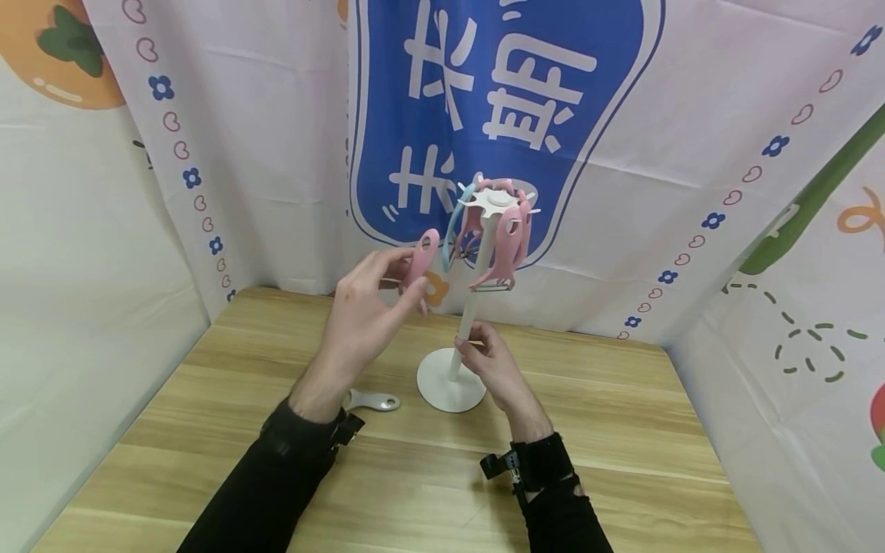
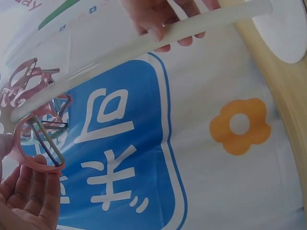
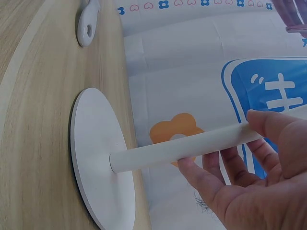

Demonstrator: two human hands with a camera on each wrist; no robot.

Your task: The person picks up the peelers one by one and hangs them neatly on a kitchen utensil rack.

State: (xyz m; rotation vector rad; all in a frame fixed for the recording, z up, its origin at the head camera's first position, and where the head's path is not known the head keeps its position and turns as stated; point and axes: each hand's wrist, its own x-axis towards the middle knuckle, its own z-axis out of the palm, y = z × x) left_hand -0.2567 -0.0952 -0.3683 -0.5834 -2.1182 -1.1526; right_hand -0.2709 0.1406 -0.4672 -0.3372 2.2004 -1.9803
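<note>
Between thumb and fingers, my left hand [image 1: 366, 307] pinches a pink peeler [image 1: 422, 257], raised left of the rack's top. In the left wrist view that peeler [image 2: 38, 166] shows a metal blade across its U-shaped head. My right hand [image 1: 492, 361] holds the white pole [image 3: 182, 151] of the stand low down, fingers around it. The white round base [image 1: 442, 392] rests on the table. From the hooked top [image 1: 499, 201] hang several pink peelers [image 1: 510, 244] and a light blue one [image 1: 452, 223].
A white-handled utensil [image 1: 373, 401] lies on the wooden table [image 1: 429, 476] left of the base, partly hidden behind my left wrist. Printed cloth [image 1: 276, 192] hangs behind the table and at both sides.
</note>
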